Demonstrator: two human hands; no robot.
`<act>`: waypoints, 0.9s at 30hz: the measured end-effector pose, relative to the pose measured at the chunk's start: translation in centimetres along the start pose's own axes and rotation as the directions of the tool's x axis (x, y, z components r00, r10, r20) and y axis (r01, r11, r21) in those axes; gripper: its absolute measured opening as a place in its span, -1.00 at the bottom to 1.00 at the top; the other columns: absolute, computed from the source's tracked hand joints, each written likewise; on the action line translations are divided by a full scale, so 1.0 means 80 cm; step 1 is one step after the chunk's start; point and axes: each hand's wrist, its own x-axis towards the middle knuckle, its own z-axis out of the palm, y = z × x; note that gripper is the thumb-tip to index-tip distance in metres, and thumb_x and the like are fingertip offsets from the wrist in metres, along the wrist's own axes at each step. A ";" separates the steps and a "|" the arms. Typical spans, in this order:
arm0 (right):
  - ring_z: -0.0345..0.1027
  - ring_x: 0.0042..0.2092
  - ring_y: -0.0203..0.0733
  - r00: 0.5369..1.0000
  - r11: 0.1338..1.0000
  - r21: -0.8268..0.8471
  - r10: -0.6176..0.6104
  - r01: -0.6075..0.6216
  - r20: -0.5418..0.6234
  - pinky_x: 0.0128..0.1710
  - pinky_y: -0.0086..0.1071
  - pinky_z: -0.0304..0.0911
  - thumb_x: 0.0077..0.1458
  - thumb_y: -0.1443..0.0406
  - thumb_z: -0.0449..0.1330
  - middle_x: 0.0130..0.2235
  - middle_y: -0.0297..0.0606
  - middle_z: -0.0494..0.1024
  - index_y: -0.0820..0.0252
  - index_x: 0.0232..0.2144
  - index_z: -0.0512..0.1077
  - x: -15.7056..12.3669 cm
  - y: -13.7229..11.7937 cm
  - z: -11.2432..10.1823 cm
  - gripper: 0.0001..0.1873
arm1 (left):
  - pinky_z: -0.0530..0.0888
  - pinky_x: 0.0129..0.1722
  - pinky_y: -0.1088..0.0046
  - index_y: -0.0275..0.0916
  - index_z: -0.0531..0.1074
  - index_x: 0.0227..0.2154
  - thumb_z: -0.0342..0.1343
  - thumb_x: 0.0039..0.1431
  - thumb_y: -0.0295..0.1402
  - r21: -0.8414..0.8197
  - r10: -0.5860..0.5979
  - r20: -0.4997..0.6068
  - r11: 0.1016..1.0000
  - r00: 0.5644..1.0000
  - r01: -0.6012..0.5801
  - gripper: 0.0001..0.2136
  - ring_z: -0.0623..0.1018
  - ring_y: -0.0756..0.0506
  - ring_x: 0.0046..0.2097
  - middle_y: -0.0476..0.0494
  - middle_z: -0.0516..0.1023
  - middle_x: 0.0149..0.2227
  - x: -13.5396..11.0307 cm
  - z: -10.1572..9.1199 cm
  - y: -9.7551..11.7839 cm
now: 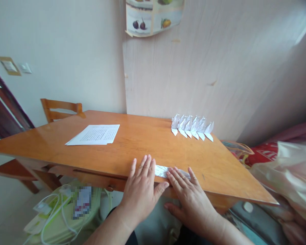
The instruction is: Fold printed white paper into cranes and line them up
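Observation:
A folded strip of white printed paper lies flat along the front edge of the wooden table. My left hand rests at the strip's left end, fingers stretched out and flat on the tabletop. On the strip's right part lies my right hand, its fingers extended over the paper and hiding some of it. Neither hand is closed round anything. Beyond them, at the back right, several folded white paper figures with pointed tips stand in rows. A stack of printed sheets sits to the left.
The wooden table stands against the wall, with a wooden chair at its far left. Below the left side is a pale green stool bearing white cables. Plastic bags are piled at the right. A fruit poster hangs above.

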 end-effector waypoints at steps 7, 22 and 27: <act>0.01 0.38 0.05 0.994 0.999 -0.037 -0.043 0.039 -0.097 0.40 0.09 -0.43 0.16 0.18 0.16 0.40 -0.13 0.09 0.18 0.40 0.03 0.000 0.002 0.011 -0.19 | 0.20 0.33 0.09 -0.43 0.18 0.30 -0.27 0.34 0.16 -0.135 0.160 0.018 0.978 0.987 -0.157 -0.23 0.25 -0.29 0.35 -0.42 0.25 0.32 0.020 0.028 0.037; 0.01 0.38 0.09 0.999 1.000 -0.022 0.006 -0.008 -0.049 0.39 0.09 -0.50 0.13 0.07 0.20 0.38 -0.09 0.15 0.19 0.40 0.02 -0.014 0.017 0.008 -0.12 | 0.22 0.30 0.06 -0.46 0.24 0.28 -0.25 0.31 0.19 -0.057 0.188 0.001 0.981 0.982 -0.187 -0.19 0.28 -0.33 0.33 -0.46 0.27 0.30 0.022 0.043 0.033; 0.02 0.37 0.10 0.996 0.995 -0.057 0.083 -0.084 -0.030 0.38 0.15 -0.44 0.15 0.11 0.19 0.35 -0.04 0.22 0.22 0.35 0.14 -0.037 0.032 -0.003 -0.22 | 0.16 0.33 0.07 -0.43 0.26 0.28 -0.21 0.30 0.20 -0.059 0.174 0.024 0.983 0.984 -0.173 -0.20 0.22 -0.33 0.36 -0.45 0.25 0.32 0.023 0.047 0.033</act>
